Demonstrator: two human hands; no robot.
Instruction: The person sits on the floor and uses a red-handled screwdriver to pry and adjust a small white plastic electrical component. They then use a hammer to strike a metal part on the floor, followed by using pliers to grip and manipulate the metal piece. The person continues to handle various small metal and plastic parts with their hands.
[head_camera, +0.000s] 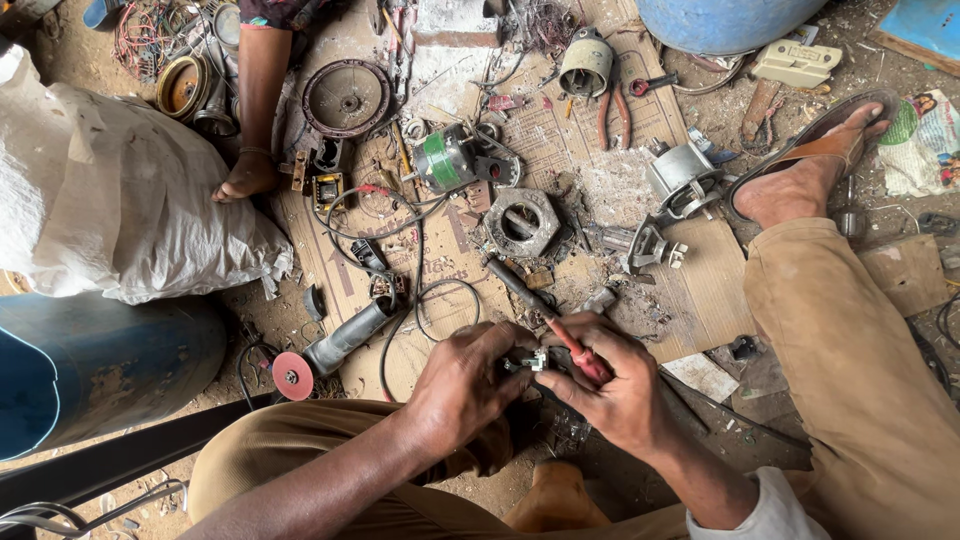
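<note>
- gripping a small metal part (527, 362) between both hands, low in the middle of the view; left hand (465, 385) curled shut around its left side, fingers pressed on it.
- right hand (610, 385) closed around a red-handled screwdriver (575, 352), handle in the fist, dark shaft slanting up and to the left past the fingers, crossing right beside the small metal part.
- just beyond the knuckles: a sheet of worn cardboard (700, 285) strewn with scraps and metal dust.
- up and to the left of the left hand: an angle grinder (340, 345) lying on its side, red disc (291, 376) at its near end, black cable (405, 320) looping off it toward the hands.
- straight ahead of the hands, further off: a hexagonal grey metal housing (522, 222), and past that a small motor with a green band (445, 160).
- ahead and to the right of the right hand: a silvery motor body (682, 178), with pliers (613, 115) beyond it.
- far right: a sandalled foot (800, 180) on the ground, tan trouser leg (850, 350) running down beside the right hand.
- far ahead to the left: another person's bare foot (248, 178) resting near a round dark wheel (347, 98).
- well left of the left hand: a white sack (110, 190) above a blue drum (90, 370).
</note>
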